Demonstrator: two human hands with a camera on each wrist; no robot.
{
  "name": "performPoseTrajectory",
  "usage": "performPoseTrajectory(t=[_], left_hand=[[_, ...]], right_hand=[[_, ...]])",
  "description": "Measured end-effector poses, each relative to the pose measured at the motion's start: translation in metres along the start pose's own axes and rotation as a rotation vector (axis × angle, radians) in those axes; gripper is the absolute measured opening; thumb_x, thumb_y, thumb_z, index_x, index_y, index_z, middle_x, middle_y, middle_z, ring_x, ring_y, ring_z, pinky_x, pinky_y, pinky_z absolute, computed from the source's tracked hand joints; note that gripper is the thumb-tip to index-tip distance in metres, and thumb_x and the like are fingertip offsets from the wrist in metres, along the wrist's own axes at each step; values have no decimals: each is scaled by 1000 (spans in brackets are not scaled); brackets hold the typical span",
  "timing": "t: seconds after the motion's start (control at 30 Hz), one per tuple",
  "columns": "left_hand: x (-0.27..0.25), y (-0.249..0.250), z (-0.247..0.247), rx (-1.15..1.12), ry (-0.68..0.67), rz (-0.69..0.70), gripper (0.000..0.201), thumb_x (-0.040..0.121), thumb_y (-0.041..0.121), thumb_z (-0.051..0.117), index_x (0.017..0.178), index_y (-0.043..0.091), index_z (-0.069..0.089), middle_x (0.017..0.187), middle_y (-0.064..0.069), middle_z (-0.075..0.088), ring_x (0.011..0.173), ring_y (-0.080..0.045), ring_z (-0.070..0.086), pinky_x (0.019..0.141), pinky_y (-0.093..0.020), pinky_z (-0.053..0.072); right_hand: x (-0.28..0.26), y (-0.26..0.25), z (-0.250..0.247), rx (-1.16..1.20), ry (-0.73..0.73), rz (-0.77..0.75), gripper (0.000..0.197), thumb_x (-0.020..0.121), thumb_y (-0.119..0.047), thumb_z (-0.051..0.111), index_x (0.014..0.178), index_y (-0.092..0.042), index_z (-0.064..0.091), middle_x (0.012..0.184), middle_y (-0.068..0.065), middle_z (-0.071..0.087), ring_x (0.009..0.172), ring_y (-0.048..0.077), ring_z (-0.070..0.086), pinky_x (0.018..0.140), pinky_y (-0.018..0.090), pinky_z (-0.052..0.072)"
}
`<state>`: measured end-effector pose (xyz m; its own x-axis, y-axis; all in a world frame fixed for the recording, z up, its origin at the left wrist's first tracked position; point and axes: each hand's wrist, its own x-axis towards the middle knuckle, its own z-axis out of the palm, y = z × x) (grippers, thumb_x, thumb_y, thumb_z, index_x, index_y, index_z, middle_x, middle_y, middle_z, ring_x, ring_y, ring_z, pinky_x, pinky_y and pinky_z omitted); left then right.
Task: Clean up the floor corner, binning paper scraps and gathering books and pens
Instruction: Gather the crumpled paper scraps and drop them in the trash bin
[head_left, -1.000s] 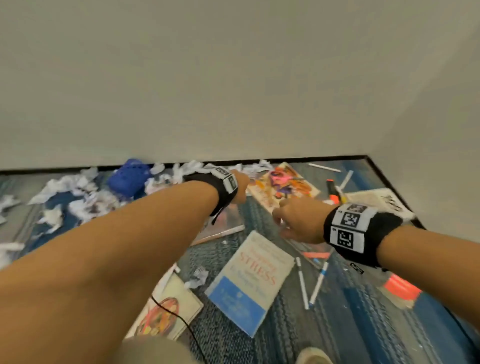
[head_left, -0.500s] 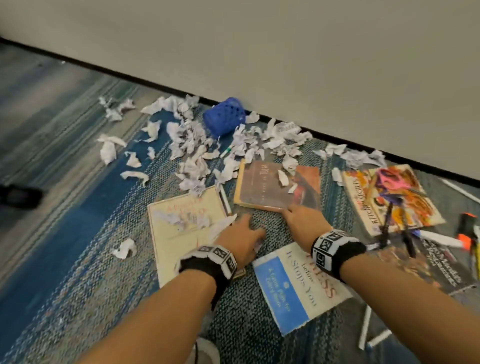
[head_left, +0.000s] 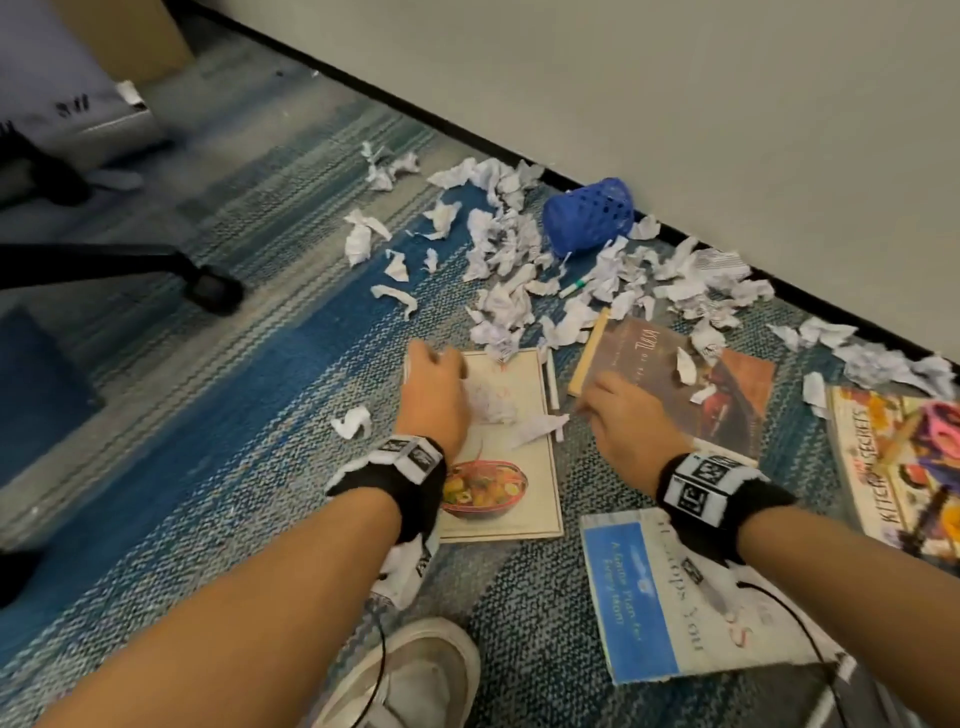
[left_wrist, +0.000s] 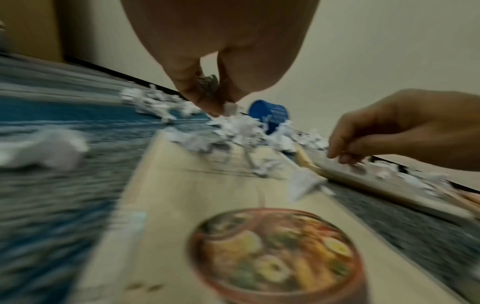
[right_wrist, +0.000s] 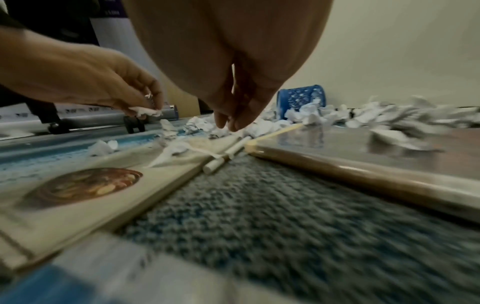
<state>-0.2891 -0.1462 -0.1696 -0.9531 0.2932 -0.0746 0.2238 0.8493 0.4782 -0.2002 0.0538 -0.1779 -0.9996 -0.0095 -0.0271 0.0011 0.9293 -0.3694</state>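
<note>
My left hand hovers over the top of a cream cookbook with a soup bowl on its cover. It pinches a small white paper scrap just above the cover. My right hand hangs with relaxed fingers at the near left corner of a brown book and holds nothing. A white pen lies between the two books. Several crumpled paper scraps litter the carpet. A blue perforated basket lies on its side by the wall.
A blue and white paperback lies at my right wrist, with a colourful cookbook farther right. A green-tipped marker sits among the scraps. A chair leg with a caster stands to the left. My shoe is below.
The view swung left from the wall corner. Both hands came over to the cream and brown books, and my left hand now pinches a paper scrap.
</note>
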Motion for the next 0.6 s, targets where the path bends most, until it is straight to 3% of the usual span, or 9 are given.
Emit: performPoseTrajectory(t=[0.07, 0.13, 0.2, 0.27, 0.37, 0.43, 0.5, 0.6], left_hand=[[6, -31, -13, 21, 77, -160, 15, 89, 3, 51, 104, 3, 54, 119, -15, 37, 84, -30, 51, 76, -33, 40], [9, -59, -20, 69, 78, -336, 24, 94, 16, 50, 111, -1, 52, 130, -20, 34, 97, -39, 53, 82, -41, 43], [7, -79, -17, 219, -57, -455, 54, 96, 43, 46, 127, 0, 43, 140, -23, 27, 120, -43, 41, 95, -49, 42], [0, -90, -9, 365, -150, -449, 68, 93, 58, 42, 137, 7, 34, 144, -21, 25, 130, -41, 31, 97, -51, 43], [-8, -99, 1, 384, -90, -391, 56, 96, 49, 44, 136, 12, 32, 142, -20, 27, 130, -39, 34, 89, -49, 48], [-9, -104, 2, 332, -125, -348, 45, 101, 30, 44, 137, 8, 29, 141, -22, 27, 123, -39, 43, 88, -46, 47], [-8, -108, 0, 319, -193, -307, 43, 100, 11, 42, 139, 6, 26, 140, -25, 26, 112, -41, 52, 79, -42, 46], [-1, -103, -10, 224, -235, -297, 37, 97, 10, 49, 130, 3, 34, 134, -24, 34, 105, -42, 56, 78, -44, 44]], right_hand=[[16, -19, 9, 29, -13, -79, 18, 86, 1, 55, 100, 1, 67, 103, 15, 60, 88, 34, 61, 77, 38, 50], [24, -35, 18, 1, -81, -104, 27, 90, -12, 54, 115, -3, 61, 116, 11, 54, 100, 28, 59, 86, 37, 49], [23, -44, 28, -84, -190, -138, 38, 90, -18, 54, 126, -6, 53, 129, 8, 48, 111, 27, 55, 90, 36, 48], [19, -47, 35, -173, -267, -171, 43, 90, -10, 52, 133, -6, 48, 137, 8, 43, 116, 27, 53, 91, 37, 49], [15, -40, 43, -258, -265, -203, 38, 88, 0, 54, 125, -3, 54, 128, 13, 49, 108, 31, 55, 85, 38, 53], [17, -35, 44, -282, -239, -232, 29, 81, 5, 60, 108, -4, 61, 110, 13, 55, 96, 31, 58, 75, 39, 54], [21, -31, 45, -264, -198, -210, 27, 70, 10, 69, 90, -8, 62, 92, 9, 58, 79, 29, 59, 62, 35, 52], [29, -30, 44, -179, -124, -143, 25, 73, 7, 71, 87, -12, 63, 84, 7, 60, 75, 28, 57, 62, 35, 48]])
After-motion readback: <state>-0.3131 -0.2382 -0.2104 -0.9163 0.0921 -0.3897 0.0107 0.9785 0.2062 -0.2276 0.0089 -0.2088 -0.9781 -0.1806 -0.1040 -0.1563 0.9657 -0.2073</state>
